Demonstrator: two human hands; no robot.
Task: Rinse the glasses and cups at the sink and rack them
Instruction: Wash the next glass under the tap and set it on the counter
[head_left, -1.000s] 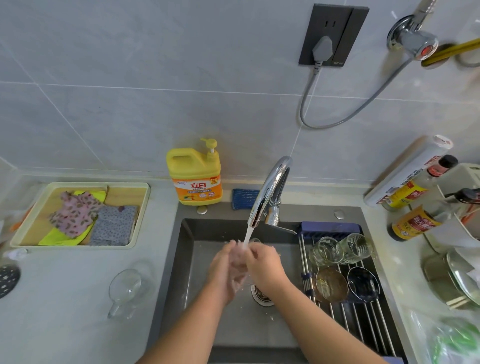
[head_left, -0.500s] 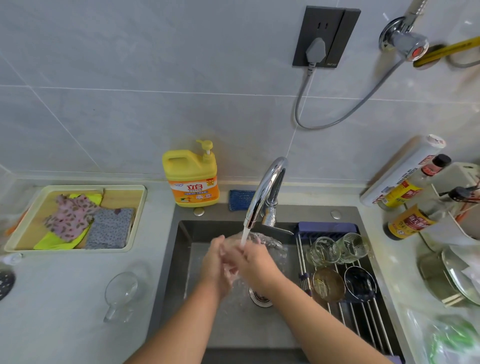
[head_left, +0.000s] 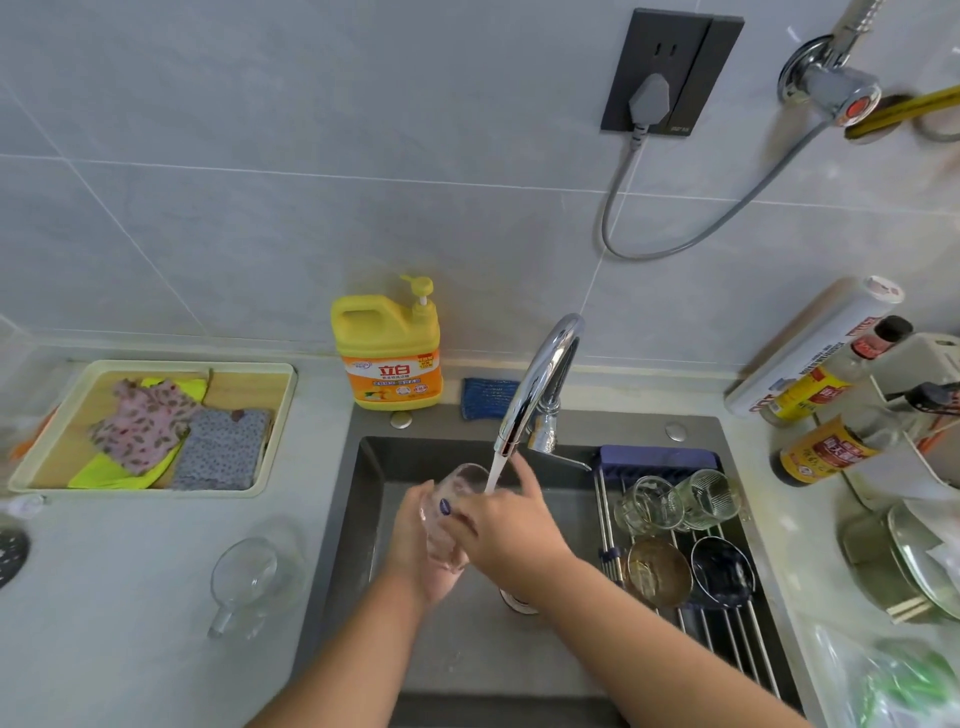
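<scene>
Head view: a clear glass jug (head_left: 249, 577) sits on the counter left of the sink (head_left: 358, 525), seemingly unrinsed. Over the basin, the left hand (head_left: 413, 551) cups a drinking glass (head_left: 451, 512) from below, fingers curled round it, its mouth tilted into the tap's stream (head_left: 493, 470). The right hand (head_left: 511, 527) clasps the same glass from the right. Rinsing is the step in hand. Next, I judge, the glass needs emptying and carrying right to the roll-up rack (head_left: 737, 644), beside two racked glasses (head_left: 649, 506).

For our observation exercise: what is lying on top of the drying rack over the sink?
On the drying rack lie a plain clear glass, a ribbed clear glass, an amber cup and a dark cup. The sink beneath them is covered; anything there cannot be seen.
</scene>
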